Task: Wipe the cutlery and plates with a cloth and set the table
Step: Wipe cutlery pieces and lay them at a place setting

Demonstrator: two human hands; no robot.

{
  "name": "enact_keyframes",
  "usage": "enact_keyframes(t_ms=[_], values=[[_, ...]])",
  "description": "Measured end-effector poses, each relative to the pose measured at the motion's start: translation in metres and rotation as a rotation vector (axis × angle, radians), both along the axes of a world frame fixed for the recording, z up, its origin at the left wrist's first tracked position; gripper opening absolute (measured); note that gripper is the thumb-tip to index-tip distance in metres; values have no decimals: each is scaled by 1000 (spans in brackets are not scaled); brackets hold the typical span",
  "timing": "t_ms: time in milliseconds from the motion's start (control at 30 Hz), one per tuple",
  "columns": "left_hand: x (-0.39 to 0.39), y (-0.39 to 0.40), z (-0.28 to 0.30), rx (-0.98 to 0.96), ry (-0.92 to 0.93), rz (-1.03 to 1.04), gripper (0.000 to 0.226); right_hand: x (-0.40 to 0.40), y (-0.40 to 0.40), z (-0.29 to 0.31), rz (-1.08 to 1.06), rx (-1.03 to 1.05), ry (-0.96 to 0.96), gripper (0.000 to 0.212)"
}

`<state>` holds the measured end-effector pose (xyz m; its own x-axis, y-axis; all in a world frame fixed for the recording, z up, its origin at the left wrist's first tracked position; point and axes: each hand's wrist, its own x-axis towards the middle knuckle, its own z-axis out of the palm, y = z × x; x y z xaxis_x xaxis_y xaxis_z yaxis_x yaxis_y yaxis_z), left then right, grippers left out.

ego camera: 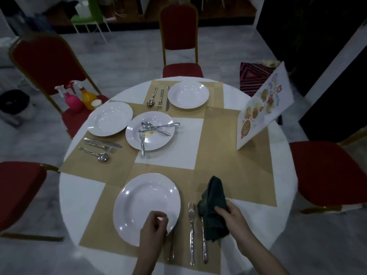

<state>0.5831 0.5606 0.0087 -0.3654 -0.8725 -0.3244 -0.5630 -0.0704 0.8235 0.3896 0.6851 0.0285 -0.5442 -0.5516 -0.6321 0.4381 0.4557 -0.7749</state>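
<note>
Room: grey marbled floor, red chairs point(179, 36) ringing a round white worktop point(79, 197) laid with tan mats point(228, 155).
Near plate point(143, 203): at 6 o'clock on a mat, bare inside.
Left hand point(154, 228): over the near plate's lower right rim, fingers point(158, 217) curled; whether they pinch the rim or the knife I cannot tell.
Knife point(172, 249): just right of the near plate, mostly hidden by the left hand.
Near fork point(191, 231): right of the knife, tines away from the person.
Near spoon point(204, 245): just right of the near fork, its bowl hidden under the cloth.
Right hand point(232, 217): at 5 o'clock, fingers clamped on the cloth.
Cloth point(213, 207): dark green, bunched, one corner standing up, draped over the near spoon's top.
Centre plate point(151, 133): holds a spoon and forks point(156, 128) crossed in a heap, plus small yellow smears.
Left plate point(110, 118): at 10 o'clock, nothing in it; knife, fork and spoon point(99, 147) in a row on the mat beside it.
Far plate point(188, 94): at 12 o'clock, nothing in it; spoon, fork and knife point(159, 97) to its left.
Menu card point(262, 108): propped at 2 o'clock.
Spray bottles point(79, 97): pink and orange, on a chair seat at 10 o'clock, a paper cup point(96, 103) beside them.
</note>
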Motion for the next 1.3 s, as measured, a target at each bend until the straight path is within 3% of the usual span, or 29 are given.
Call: enact_keyframes(t_ms=[200, 533, 800, 1067, 1300], values=[[-40, 45, 1, 171, 102, -14, 8, -34, 25, 7, 36, -9, -24, 14], [-87, 45, 0, 219, 138, -92, 7, -62, 48, 29, -18, -20, 32, 18], [-147, 57, 10, 202, 134, -157, 9, -131, 62, 32, -73, -60, 58, 19], [-276, 91, 6, 192, 119, 51, 9, -260, 83, 1, 148, -34, 64, 11], [-349, 108, -1, 89, -21, 160, 2, -341, 84, -7, 325, 20, 21, 5]])
